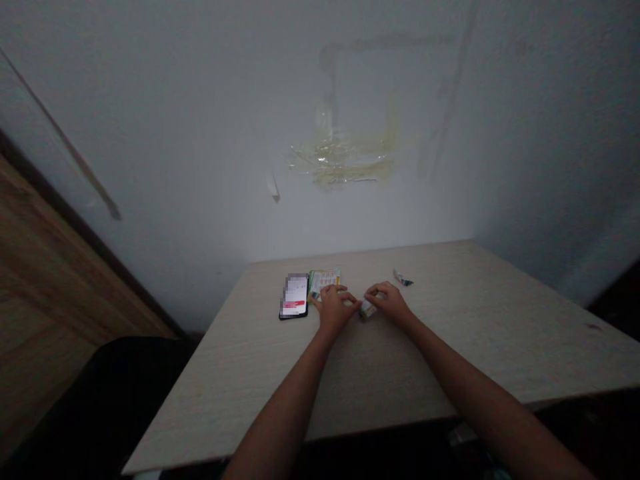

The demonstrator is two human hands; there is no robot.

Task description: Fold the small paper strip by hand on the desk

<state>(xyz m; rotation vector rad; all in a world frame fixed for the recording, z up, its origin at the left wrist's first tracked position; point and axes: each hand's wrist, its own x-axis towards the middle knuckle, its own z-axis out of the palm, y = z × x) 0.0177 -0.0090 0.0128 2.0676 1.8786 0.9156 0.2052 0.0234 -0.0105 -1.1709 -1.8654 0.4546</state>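
My left hand (336, 308) lies palm down at the near edge of a printed sheet or booklet (325, 277) with green and yellow edges. Its fingers are spread, and the thumb side points at a small white packet-like piece (367, 311) with coloured print. My right hand (393, 301) is closed, with thumb and fingertips pinched together at the upper edge of that small piece. The fingers hide part of it, and its exact kind is too small to make out. Left of the sheet lies a phone (295, 297) with its screen lit and partly blurred.
A small crumpled scrap (403, 278) with dark print lies beyond my right hand. The pale wooden table (240, 380) meets a grey wall (200, 133) bearing strips of clear tape (345, 160). Wooden panelling (40, 280) and a dark shape (115, 393) stand at the left.
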